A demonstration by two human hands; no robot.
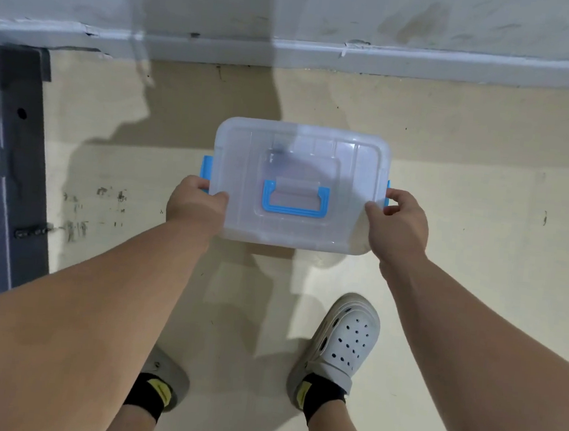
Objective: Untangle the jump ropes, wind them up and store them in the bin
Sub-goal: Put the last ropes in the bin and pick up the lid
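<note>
A clear plastic bin [302, 158] with a lid, a blue top handle [295, 199] and blue side latches is held in the air above the floor in front of me. My left hand [196, 204] grips its left side by the latch, thumb on the lid. My right hand [397, 225] grips the right side the same way. Something dark shows faintly through the lid near its middle; I cannot tell what it is. No jump rope is plainly in view.
Below the bin lies a cream floor [467, 197] that meets a grey wall and skirting [324, 54] at the top. A dark metal frame [8, 170] stands at the left. My feet in grey clogs [344, 344] are at the bottom.
</note>
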